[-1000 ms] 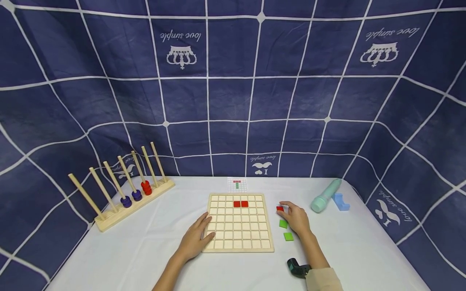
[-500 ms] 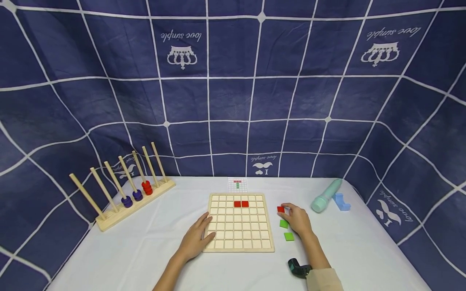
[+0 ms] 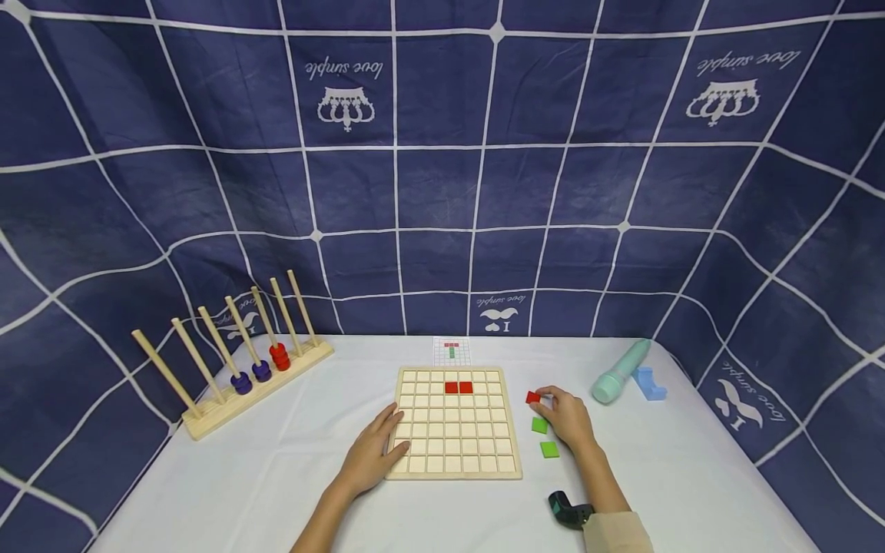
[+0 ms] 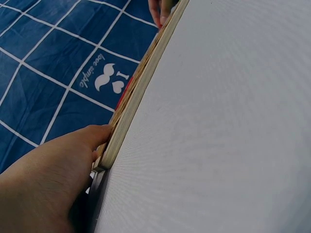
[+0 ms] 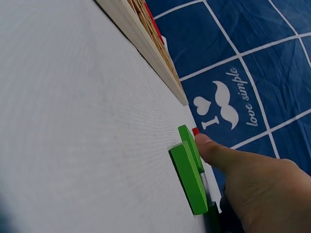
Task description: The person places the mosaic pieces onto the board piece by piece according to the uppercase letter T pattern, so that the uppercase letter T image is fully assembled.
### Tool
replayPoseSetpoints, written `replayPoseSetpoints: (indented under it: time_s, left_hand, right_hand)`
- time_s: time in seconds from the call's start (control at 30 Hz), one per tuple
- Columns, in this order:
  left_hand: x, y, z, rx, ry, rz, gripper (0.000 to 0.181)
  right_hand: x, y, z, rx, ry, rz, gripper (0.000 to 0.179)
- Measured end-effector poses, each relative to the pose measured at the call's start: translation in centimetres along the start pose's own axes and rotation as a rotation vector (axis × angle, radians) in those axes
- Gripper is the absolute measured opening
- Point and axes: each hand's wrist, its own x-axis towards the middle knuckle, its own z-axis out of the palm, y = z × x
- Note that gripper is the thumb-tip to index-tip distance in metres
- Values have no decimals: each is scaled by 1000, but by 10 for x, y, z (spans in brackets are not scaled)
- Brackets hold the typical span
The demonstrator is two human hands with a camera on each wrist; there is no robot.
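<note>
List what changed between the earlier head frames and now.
Little: the loose red tile at the right hand has turned slightly; those fingertips shifted a touch rightward, uncovering more of it. Unchanged: left hand on the board, two placed red tiles, both green tiles.

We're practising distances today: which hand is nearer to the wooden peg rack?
Left. The left hand, on the board, is right of the peg rack; the right hand is farther right, beyond the board.

A white table carries a board and green tiles.
</note>
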Motion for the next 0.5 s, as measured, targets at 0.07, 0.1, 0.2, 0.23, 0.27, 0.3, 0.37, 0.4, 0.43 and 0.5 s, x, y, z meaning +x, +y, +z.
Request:
replayPoseSetpoints:
  time_s: [0.07, 0.1, 0.2, 0.23, 0.27, 0.3, 0.37, 0.4, 0.43, 0.5]
  left_hand:
    - [0, 1, 0, -1, 2, 2, 59]
    - [0, 1, 0, -3, 3, 3, 59]
    - [-1, 1, 0, -4, 3, 1, 59]
    - [-1, 1, 0, -5, 3, 0, 59]
    - [-1, 1, 0, -4, 1, -3, 59]
    - [-1, 1, 0, -1, -1, -5, 59]
    - [0, 1, 0, 7, -3, -9, 60]
    - [0, 1, 0, 5, -4, -10, 60]
    - [0, 0, 0, 4, -4, -11, 60]
    - [0, 0, 0, 4, -4, -12, 59]
  right_hand:
    - [0, -1, 1, 19, 17, -6, 31]
    - [1, -3, 1, 31, 23, -8, 30]
    - [1, -10, 4, 65, 28, -19, 30]
    - [1, -13, 5, 76, 25, -22, 30]
    - [1, -17, 7, 82, 22, -29, 30]
    - [0, -20, 9, 88, 17, -38, 31]
    - [-1, -29, 14, 95, 7, -59, 31]
    - [-2, -34, 16, 101, 1, -69, 31]
    - [-3, -38, 19, 102, -5, -80, 31]
    - [-5, -47, 26, 108, -21, -110, 31]
